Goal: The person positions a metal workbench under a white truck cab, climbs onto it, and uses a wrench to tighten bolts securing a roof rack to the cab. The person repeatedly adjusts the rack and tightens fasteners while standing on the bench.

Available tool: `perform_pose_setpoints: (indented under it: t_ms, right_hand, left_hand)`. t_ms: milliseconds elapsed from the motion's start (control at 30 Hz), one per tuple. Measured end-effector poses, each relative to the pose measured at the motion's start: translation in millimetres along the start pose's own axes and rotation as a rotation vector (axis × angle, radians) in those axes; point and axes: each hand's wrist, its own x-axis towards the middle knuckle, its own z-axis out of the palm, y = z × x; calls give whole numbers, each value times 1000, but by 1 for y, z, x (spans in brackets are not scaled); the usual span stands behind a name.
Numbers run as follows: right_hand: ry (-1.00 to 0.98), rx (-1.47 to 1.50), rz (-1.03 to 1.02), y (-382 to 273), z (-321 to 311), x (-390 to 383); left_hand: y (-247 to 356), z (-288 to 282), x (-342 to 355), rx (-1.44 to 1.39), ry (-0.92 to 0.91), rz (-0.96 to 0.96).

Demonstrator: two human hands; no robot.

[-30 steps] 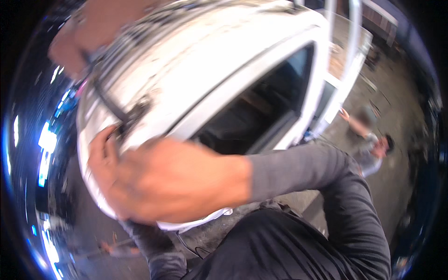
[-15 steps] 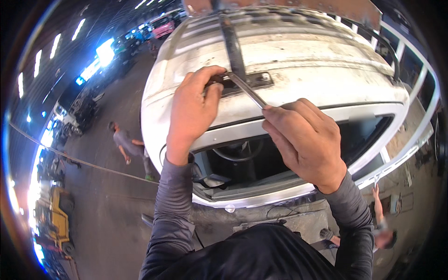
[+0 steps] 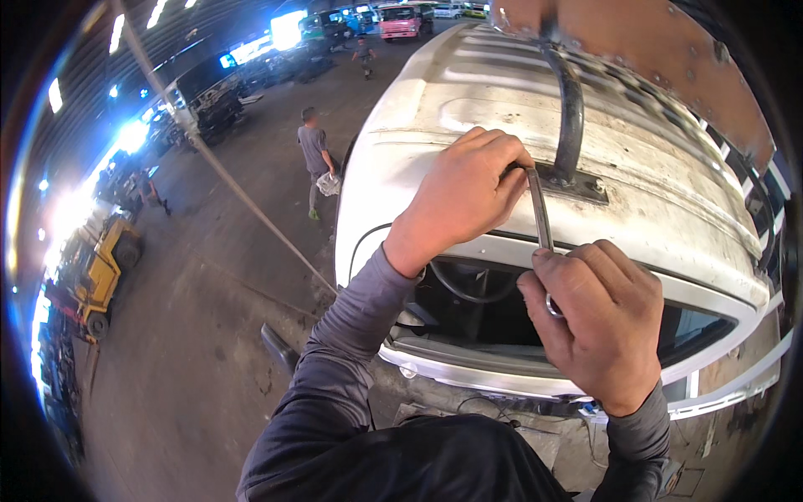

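My right hand (image 3: pixel 598 322) is closed around the near end of a metal wrench (image 3: pixel 540 209), and a ring end shows below its fingers. The wrench reaches away to the left end of a dark flat mounting plate (image 3: pixel 583 186) on the roof of a white truck cab (image 3: pixel 418 151). There my left hand (image 3: pixel 464 188) has its thumb and fingers curled together at the wrench's far end. Whatever lies under those fingertips is hidden. From the plate rises a black curved bar (image 3: pixel 570 117). A bolt (image 3: pixel 600 184) shows at the plate's right end.
Below my hands is the cab's front window opening with a steering wheel (image 3: pixel 473 284). A rusty panel (image 3: pixel 644 50) stands over the roof. A rope (image 3: pixel 242 197) slants down on the left. A person (image 3: pixel 314 155) walks beside the cab; a yellow forklift (image 3: pixel 104 272) stands far left.
My view has turned, so the cab appears farther right. The wrench has swung to point more straight toward me. Both hands stay at its two ends.
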Motion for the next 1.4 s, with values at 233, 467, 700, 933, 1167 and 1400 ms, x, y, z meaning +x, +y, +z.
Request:
perform_pose_setpoints:
  t_ms: [233,467,700,933,1167,1400]
  right_hand:
    - [78,-155,392,116,-12,-58]
    - [331,-268,129,109,16,-49]
    - [229,-192,139,51,3,-45]
    - [249,-125,114,15,17,-22]
    - [213,-249,265,61,0,-60]
    - [311,-482,138,100,11,-27]
  left_hand:
    - [11,28,13,49,-65,-208]
    - [4,10,4,54,61,-250]
    - [-19,11,2,-95,-110,-223]
    - [-11,16,2,-98,-151,-223]
    - [-10,9,2,-36,-176,-215]
    - [-14,17,9,27,-151,-187]
